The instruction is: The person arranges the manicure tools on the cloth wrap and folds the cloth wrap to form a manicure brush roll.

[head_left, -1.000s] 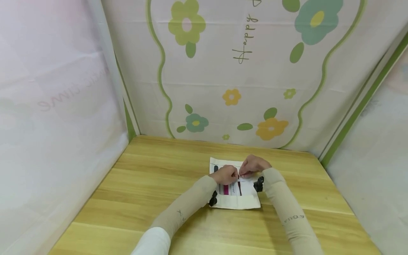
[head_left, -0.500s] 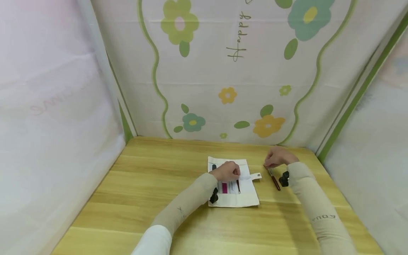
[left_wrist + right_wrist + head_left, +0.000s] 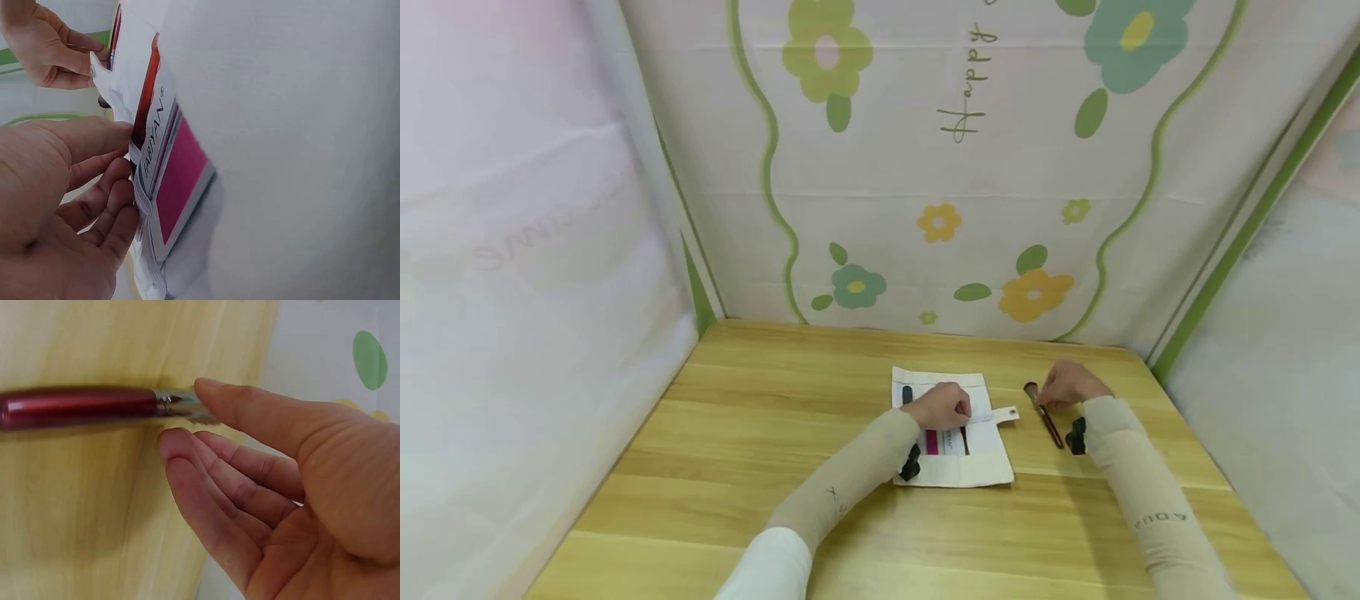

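Observation:
An unfolded white fabric pouch [image 3: 955,472] lies on the wooden table. Over its middle, my left hand [image 3: 942,407] pinches the white elastic band [image 3: 143,199] between thumb and fingers, as the left wrist view shows. A dark red handle [image 3: 150,72] runs beneath that band, beside a magenta label [image 3: 181,181]. To the pouch's right lies a makeup brush [image 3: 1049,425] with a dark red handle and silver ferrule. Beside the brush is my right hand [image 3: 1072,386], its thumb over the ferrule and the fingers slightly apart from it in the right wrist view.
A snap tab [image 3: 1006,414] sticks out from the pouch's right side. A dark oblong item [image 3: 907,394] shows near its upper left. Flower-printed cloth [image 3: 880,167] stands behind the table [image 3: 775,392], with further cloth walls at left and right.
My right hand left the pouch with the brush and laid it on the table at the right. Since then it has shifted from the brush head towards the ferrule. The left hand stays at the band.

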Motion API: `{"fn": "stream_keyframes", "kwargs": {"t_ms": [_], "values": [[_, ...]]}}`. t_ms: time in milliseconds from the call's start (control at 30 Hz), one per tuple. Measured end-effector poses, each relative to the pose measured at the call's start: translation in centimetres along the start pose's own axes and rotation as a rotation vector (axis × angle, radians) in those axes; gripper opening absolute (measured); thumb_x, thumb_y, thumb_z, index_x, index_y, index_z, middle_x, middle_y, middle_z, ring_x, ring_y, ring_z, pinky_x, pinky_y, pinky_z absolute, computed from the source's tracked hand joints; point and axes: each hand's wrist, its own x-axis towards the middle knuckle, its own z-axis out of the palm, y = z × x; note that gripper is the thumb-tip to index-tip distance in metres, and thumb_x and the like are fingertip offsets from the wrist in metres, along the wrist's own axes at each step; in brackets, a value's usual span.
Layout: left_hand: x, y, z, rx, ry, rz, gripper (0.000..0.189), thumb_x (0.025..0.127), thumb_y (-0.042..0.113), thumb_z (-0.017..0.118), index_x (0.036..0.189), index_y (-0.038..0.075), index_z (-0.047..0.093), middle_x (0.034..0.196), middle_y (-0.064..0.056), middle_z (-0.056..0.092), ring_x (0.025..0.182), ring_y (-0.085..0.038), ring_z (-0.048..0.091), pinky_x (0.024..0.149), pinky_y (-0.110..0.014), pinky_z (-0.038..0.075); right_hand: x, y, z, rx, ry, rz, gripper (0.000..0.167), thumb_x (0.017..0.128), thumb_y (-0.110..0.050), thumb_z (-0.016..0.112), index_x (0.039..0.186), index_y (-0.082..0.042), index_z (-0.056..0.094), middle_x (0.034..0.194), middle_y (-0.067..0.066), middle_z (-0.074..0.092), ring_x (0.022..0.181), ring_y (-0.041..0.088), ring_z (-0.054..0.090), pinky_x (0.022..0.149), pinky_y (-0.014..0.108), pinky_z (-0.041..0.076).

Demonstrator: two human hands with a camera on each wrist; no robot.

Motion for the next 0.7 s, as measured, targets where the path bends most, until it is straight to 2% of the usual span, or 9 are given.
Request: {"fn": "stream_keyframes", "kwargs": {"t_ms": [200, 300, 433, 633, 700], "values": [[0.0, -0.3, 0.1, -0.082, -0.007, -0.043, 0.009, 0.102, 0.009, 0.069, 0.097, 0.010, 0.076, 0.093, 0.003, 0.071, 0.080, -0.003, 0.057, 0.078, -0.016, 0.049, 0.4, -0.1, 0.9, -0.020, 0.019, 0.007, 0.035, 0.091, -0.015, 0.077, 0.058, -0.009, 0.066, 0.062, 0.009, 0.072, 0.046, 0.008, 0.047, 0.058, 0.026, 0.046], [0.2, -0.6, 0.1, -0.122, -0.008, -0.055, 0.009, 0.101, 0.008, 0.069, 0.096, 0.009, 0.076, 0.092, 0.003, 0.071, 0.080, -0.004, 0.058, 0.077, -0.017, 0.049, 0.7, -0.3, 1.0, -0.024, 0.025, -0.001, 0.043, 0.091, -0.014, 0.076, 0.053, -0.015, 0.057, 0.057, 0.006, 0.069, 0.044, 0.006, 0.041, 0.054, 0.025, 0.041], [0.2, -0.9, 0.0, -0.148, -0.016, -0.066, 0.009, 0.102, 0.009, 0.069, 0.096, 0.009, 0.076, 0.092, 0.004, 0.070, 0.082, -0.004, 0.058, 0.079, -0.017, 0.050, 0.9, -0.5, 0.5, -0.040, 0.023, -0.026, 0.044, 0.094, -0.017, 0.074, 0.055, -0.018, 0.055, 0.056, 0.003, 0.064, 0.047, 0.008, 0.038, 0.055, 0.026, 0.037], [0.1, -1.0, -0.1, -0.173, -0.024, -0.088, 0.010, 0.103, 0.011, 0.067, 0.098, 0.010, 0.075, 0.090, 0.005, 0.067, 0.082, -0.006, 0.056, 0.080, -0.020, 0.048, 1.0, -1.9, -1.0, -0.024, 0.039, -0.067, 0.032, 0.098, -0.018, 0.067, 0.067, -0.010, 0.066, 0.071, 0.009, 0.073, 0.059, 0.014, 0.054, 0.067, 0.032, 0.048], [0.1, -1.0, -0.2, -0.173, -0.030, -0.097, 0.010, 0.104, 0.012, 0.066, 0.098, 0.011, 0.075, 0.090, 0.006, 0.066, 0.082, -0.006, 0.055, 0.080, -0.020, 0.047, 1.1, -2.6, -1.5, 0.009, 0.051, -0.078, 0.035, 0.098, -0.017, 0.067, 0.064, -0.011, 0.062, 0.068, 0.008, 0.071, 0.058, 0.014, 0.053, 0.069, 0.033, 0.050]]}}
